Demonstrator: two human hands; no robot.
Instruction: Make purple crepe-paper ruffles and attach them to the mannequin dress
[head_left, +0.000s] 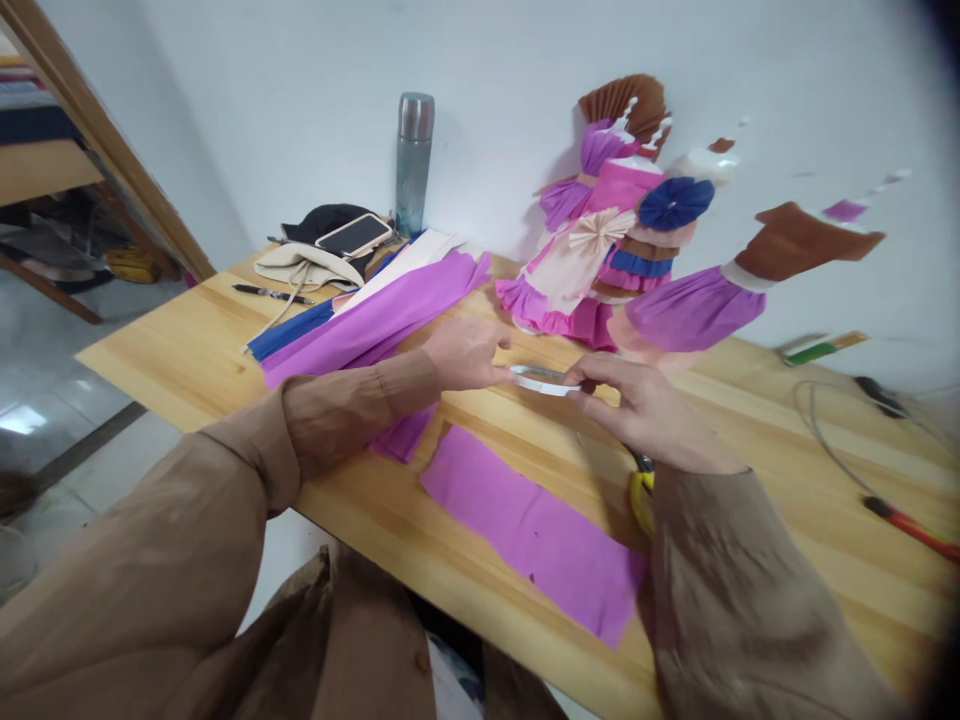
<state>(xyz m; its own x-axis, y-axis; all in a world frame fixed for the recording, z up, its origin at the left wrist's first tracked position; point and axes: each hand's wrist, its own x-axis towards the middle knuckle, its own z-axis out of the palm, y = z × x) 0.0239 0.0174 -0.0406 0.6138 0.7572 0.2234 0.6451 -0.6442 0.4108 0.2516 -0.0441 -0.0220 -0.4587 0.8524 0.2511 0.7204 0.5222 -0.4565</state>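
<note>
A narrow roll of white tape (545, 387) is held just above the wooden table, between my two hands. My right hand (637, 400) pinches its right side between thumb and fingers. At the roll's left edge are the curled fingers of my left hand (469, 355), gripping there; the exact contact is small and partly hidden. Below the hands, a purple strip of crepe-like paper (525, 530) lies flat near the table's front edge. Yellow-handled scissors (641, 497) are partly covered by my right wrist. Long folded purple paper (375, 310) lies beyond my left forearm.
Dress forms in pink paper (592, 250) and brown-and-purple paper (787, 245) stand along the wall. A steel flask (415, 165), phone (354, 236), beige cloth pouch (307, 262) and pen (271, 294) lie at back left. A cable (814, 430) and red-handled tool (911, 525) are right.
</note>
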